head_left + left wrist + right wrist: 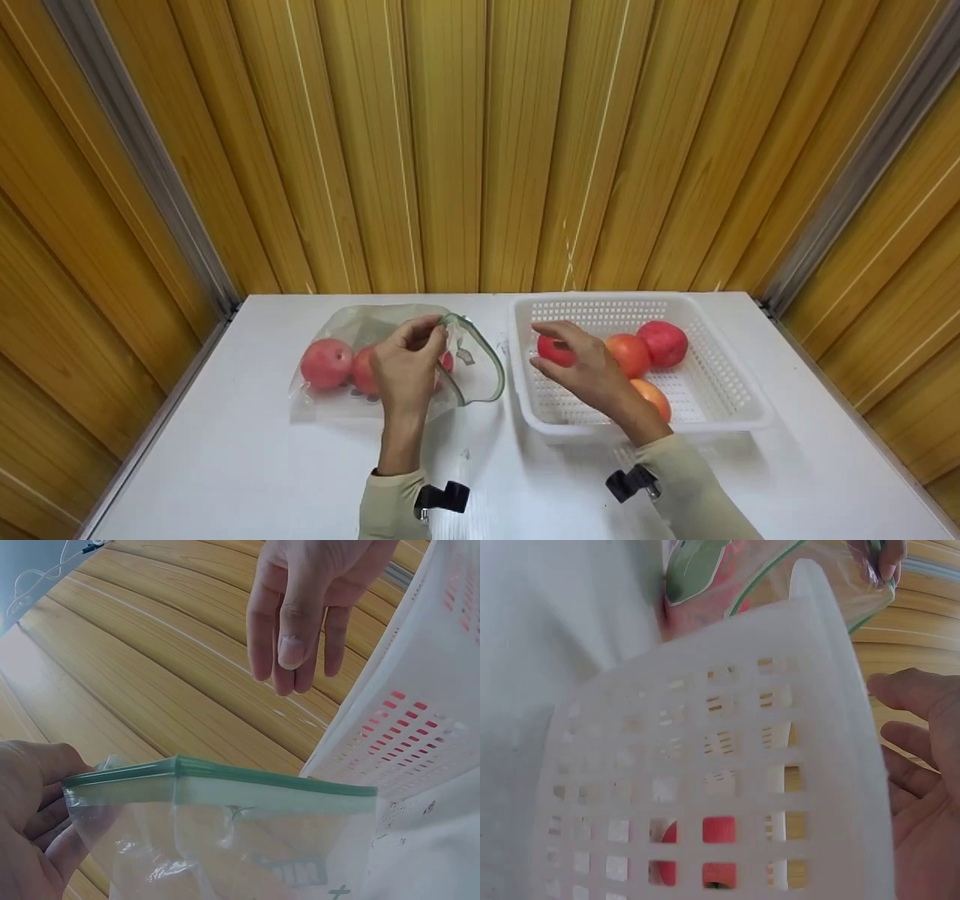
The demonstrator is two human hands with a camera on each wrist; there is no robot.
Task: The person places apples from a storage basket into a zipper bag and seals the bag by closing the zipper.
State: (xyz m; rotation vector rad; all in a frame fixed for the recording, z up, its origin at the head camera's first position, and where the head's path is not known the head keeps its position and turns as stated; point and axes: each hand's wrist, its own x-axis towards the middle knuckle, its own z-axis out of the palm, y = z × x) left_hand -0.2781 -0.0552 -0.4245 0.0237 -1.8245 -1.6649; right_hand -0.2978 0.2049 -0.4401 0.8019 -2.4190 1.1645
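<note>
On the desk [247, 480], at left: clear bag [356, 328], red fruits [326, 364] held inside.
Left hand [407, 367]: bag's green rim [277, 778] is pinched.
Right hand [589, 367]: held over the basket [712, 427], fingers spread.
Basket: placed beside the bag.

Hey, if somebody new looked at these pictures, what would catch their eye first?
Probably the bright red fruit: four pieces in the white basket on the right, and at least three inside the clear bag on the left. Next, the bag's green rim, pinched by the left hand, and the empty right hand over the basket.
</note>
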